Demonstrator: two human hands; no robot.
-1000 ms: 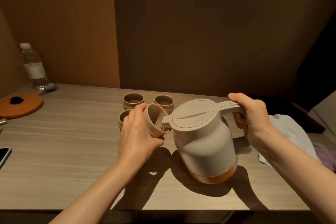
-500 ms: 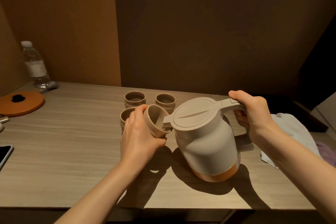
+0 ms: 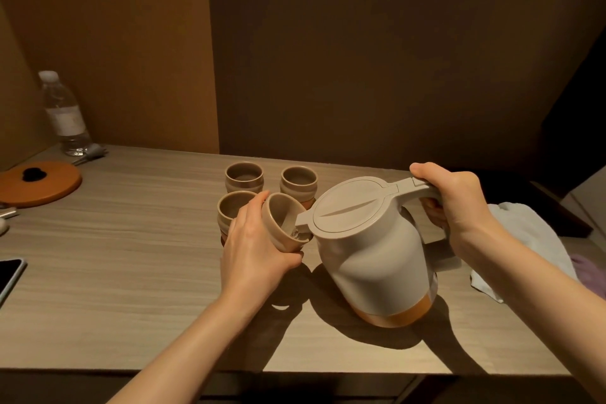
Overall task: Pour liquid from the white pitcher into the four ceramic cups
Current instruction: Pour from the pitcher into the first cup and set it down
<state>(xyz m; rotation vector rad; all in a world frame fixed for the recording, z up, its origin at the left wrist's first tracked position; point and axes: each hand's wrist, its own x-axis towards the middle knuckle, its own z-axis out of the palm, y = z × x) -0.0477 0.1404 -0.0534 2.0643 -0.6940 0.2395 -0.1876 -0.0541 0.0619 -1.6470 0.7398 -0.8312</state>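
Only the head view here. The desk has a bunch of stuff on it: a water bottle at the back left, an orange round lid in front of it, a phone poking in at the left edge, and a white cloth on the right, partly hidden behind the right arm.

The pitcher is tipped to the left, base edge on the desk, spout poking into the held cup. That cup is tilted with its mouth toward the pitcher. The left hand has its grip wrapped around the cup; the right hand is clamped on the pitcher handle.

Three more cups stand upright just behind, the front one partly blocked by the left hand.

The bottle label is too blurry to read.
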